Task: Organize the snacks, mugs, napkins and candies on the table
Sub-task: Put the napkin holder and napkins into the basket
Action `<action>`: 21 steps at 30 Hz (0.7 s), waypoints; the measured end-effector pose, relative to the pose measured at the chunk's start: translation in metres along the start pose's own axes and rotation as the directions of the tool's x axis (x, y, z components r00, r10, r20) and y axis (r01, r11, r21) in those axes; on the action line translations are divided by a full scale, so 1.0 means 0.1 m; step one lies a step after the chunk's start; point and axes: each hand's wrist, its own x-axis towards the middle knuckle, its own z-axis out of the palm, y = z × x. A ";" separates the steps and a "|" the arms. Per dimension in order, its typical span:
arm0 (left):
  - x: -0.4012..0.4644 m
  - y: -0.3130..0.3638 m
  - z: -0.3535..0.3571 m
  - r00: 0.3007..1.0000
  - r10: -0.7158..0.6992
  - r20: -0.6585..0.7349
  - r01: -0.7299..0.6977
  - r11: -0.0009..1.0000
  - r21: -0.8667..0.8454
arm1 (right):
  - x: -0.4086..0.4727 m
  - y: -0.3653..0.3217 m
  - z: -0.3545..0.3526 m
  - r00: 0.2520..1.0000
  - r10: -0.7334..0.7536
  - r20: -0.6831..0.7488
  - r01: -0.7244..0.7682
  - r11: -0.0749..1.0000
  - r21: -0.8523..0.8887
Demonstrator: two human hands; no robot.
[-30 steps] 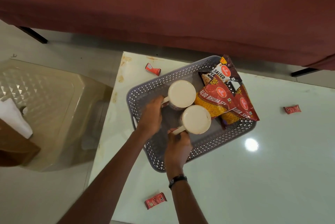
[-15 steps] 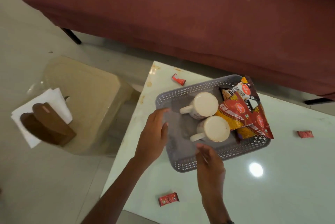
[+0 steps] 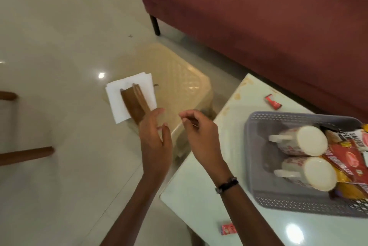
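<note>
Both hands have left the mugs [image 3: 304,156] in the basket [image 3: 256,166]: left hand [image 3: 154,138] and right hand [image 3: 201,136], open and empty, now reach toward the napkins [image 3: 119,98] just beyond the left fingertips

A maroon sofa [image 3: 258,22] on a dark leg [image 3: 155,25] fills the upper right. A beige plastic stool [image 3: 179,78] stands on the pale glossy floor [image 3: 59,26] beside it. Two brown wooden chair legs [image 3: 25,155] enter from the left edge, blurred.
</note>
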 end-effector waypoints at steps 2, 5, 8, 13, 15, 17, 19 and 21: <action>0.12 -0.14 -0.14 0.995 0.001 -0.103 0.003 0.999 0.037 | 0.10 -0.07 0.27 0.998 -0.007 0.069 0.010 0.999 -0.047; 0.30 -0.37 -0.29 0.984 -0.024 -0.178 0.038 0.997 0.072 | 0.21 -0.20 0.60 0.985 -0.021 0.171 0.042 0.992 -0.118; 0.48 -0.52 -0.36 0.981 -0.095 -0.166 0.105 0.993 0.052 | 0.31 -0.31 0.83 0.968 -0.072 0.241 0.119 0.975 -0.189; 0.66 -0.59 -0.37 0.977 -0.191 -0.094 0.196 0.979 0.053 | 0.46 -0.30 1.09 0.953 -0.102 0.284 0.221 0.877 -0.427; 0.68 -0.62 -0.36 0.979 -0.199 -0.050 0.202 0.978 0.050 | 0.51 -0.26 1.12 0.955 -0.084 0.283 0.222 0.837 -0.500; 0.69 -0.68 -0.36 0.981 -0.192 -0.028 0.193 0.980 0.047 | 0.54 -0.22 1.14 0.956 -0.068 0.284 0.218 0.814 -0.539; 0.70 -0.72 -0.37 0.984 -0.174 -0.039 0.176 0.983 0.061 | 0.55 -0.19 1.16 0.954 -0.067 0.291 0.222 0.813 -0.538; 0.71 -0.72 -0.37 0.987 -0.152 -0.042 0.155 0.986 0.056 | 0.55 -0.17 1.15 0.954 -0.076 0.289 0.224 0.822 -0.523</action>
